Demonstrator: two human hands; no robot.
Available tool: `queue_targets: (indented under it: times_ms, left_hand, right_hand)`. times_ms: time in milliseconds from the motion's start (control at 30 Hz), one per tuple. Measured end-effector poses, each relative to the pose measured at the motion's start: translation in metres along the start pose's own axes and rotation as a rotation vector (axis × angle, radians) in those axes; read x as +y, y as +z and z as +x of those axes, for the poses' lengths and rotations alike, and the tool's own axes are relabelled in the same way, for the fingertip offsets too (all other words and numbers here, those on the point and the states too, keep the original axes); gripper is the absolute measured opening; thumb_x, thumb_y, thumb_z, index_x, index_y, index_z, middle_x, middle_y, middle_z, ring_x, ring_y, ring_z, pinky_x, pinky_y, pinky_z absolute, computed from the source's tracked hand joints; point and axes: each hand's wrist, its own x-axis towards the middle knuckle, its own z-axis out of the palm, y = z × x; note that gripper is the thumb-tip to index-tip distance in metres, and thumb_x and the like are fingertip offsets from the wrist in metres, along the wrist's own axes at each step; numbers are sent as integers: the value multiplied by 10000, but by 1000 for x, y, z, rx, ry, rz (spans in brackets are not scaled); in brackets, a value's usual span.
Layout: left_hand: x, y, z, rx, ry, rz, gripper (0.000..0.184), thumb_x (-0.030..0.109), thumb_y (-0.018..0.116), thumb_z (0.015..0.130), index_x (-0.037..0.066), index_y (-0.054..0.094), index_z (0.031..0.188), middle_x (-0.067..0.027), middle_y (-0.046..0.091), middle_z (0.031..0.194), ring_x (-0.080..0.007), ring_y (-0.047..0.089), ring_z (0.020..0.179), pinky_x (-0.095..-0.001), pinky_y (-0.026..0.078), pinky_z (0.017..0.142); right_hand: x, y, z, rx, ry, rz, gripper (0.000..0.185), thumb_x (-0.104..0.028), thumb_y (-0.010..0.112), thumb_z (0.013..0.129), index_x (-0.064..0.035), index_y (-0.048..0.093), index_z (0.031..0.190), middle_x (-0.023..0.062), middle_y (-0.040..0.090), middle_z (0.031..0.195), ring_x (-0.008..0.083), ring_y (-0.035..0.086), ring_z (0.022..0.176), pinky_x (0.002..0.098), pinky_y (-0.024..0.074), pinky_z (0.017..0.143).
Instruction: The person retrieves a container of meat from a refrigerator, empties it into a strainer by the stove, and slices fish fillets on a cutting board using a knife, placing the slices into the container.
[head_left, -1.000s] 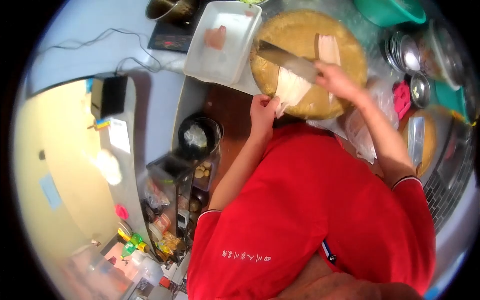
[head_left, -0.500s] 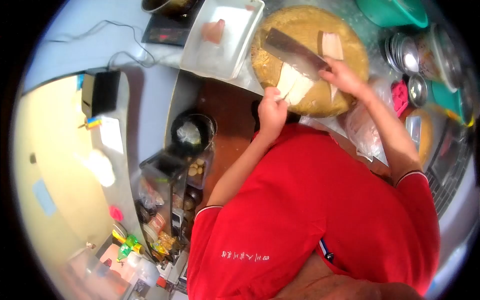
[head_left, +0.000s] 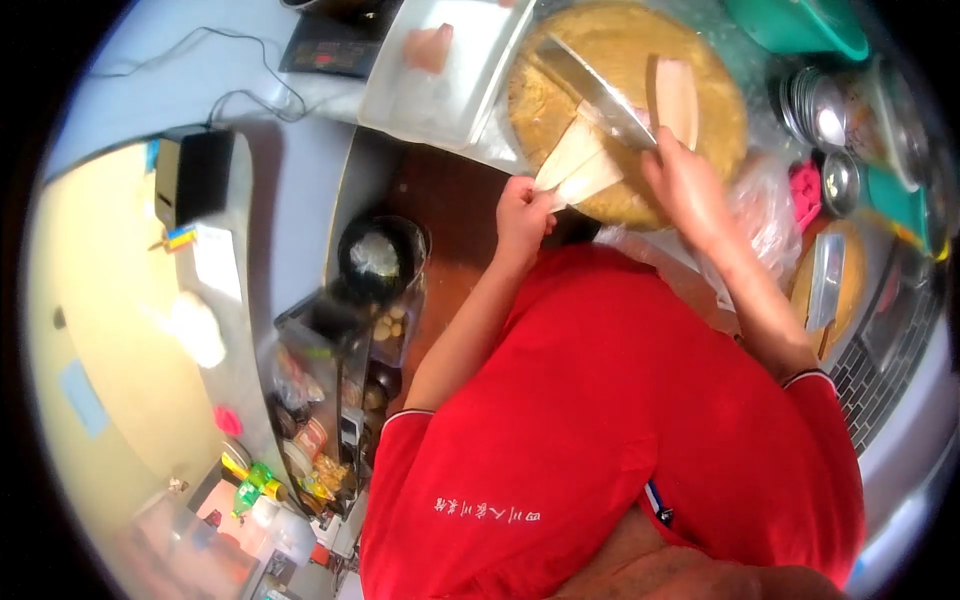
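On the round wooden chopping board (head_left: pixel 620 30) lies a pale, flat strip of what looks like pork skin (head_left: pixel 578 160), partly split into two flaps. My left hand (head_left: pixel 522 218) pinches its near end at the board's lower left edge. A cleaver (head_left: pixel 592 88) is gripped by the handle in my right hand (head_left: pixel 688 192). Its blade slants to the upper left, lying against the strip's far end. A second pale piece (head_left: pixel 676 100), pinkish at one end, rests on the board to the right of the blade.
Left of the board stands a white tub (head_left: pixel 440 112) with a pink piece of meat (head_left: pixel 428 48). A green basin (head_left: pixel 795 25), stacked metal bowls (head_left: pixel 812 105) and a plastic bag (head_left: pixel 765 205) lie to the right. Another cleaver (head_left: pixel 826 275) rests on a smaller board. A black bucket (head_left: pixel 378 255) stands below.
My left hand has moved left and slightly back, drawing the strip's near end past the board's edge. The cleaver has tilted more edge-on, and my right hand has turned with it.
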Motion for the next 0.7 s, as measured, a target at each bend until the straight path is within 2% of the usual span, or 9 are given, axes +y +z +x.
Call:
queue_targets:
  times_ms: [67,167,300,400,500,533,633,700]
  left_hand:
    - [1,6,-6,-26,11,-20,184,98,670,944,11,575,1075,-66,652,845,-111,588,637,-271,478,537]
    - [0,9,-6,-59,-4,-50,182,136,696,959,11,597,1047,-54,652,837,-107,588,634,-270,475,541]
    - [5,8,-5,-76,-44,-60,169,150,706,956,19,606,991,-44,643,806,-103,582,615,-267,462,533]
    - [5,9,-6,-83,-59,-38,171,161,704,960,15,620,994,-40,639,783,-104,572,603,-269,455,530]
    - [5,10,-6,-91,-73,-14,166,153,690,974,3,635,1017,-39,638,776,-104,564,611,-271,451,543]
    - [6,10,-7,-91,-78,-5,163,148,684,980,-3,640,1025,-39,638,777,-104,561,618,-272,451,550]
    - [12,10,-9,-118,-62,-22,152,148,654,1003,0,638,1032,-36,633,765,-107,555,607,-270,441,542]
    - [14,6,-9,-150,39,-25,142,147,630,1020,6,637,1040,-32,634,779,-105,554,611,-266,433,538]
  right_hand:
    - [-7,10,-19,24,55,100,216,-149,604,980,-38,486,1122,263,687,810,493,678,787,570,540,699]
    - [-9,19,-45,-172,61,95,228,-144,597,984,-44,449,1126,276,677,832,501,669,793,578,534,685]
    - [-12,17,-44,-165,-16,74,212,-128,586,988,-42,431,1104,301,648,885,512,653,787,580,516,660]
    - [-40,-7,-40,10,-67,129,218,-121,576,993,-42,419,1122,299,642,858,525,636,757,586,499,652]
    - [-40,1,-39,-122,17,192,225,-97,563,984,-15,406,1123,307,634,834,526,628,754,587,484,654]
    - [-22,24,-35,-284,12,121,224,-66,544,966,13,400,1117,312,628,803,522,628,768,583,480,667]
    - [-17,29,-29,-332,24,164,213,-50,535,948,35,410,1100,309,629,793,522,629,788,581,479,688]
    - [-14,32,-29,-273,0,110,190,-48,535,949,36,434,1087,307,636,808,524,623,784,584,480,702]
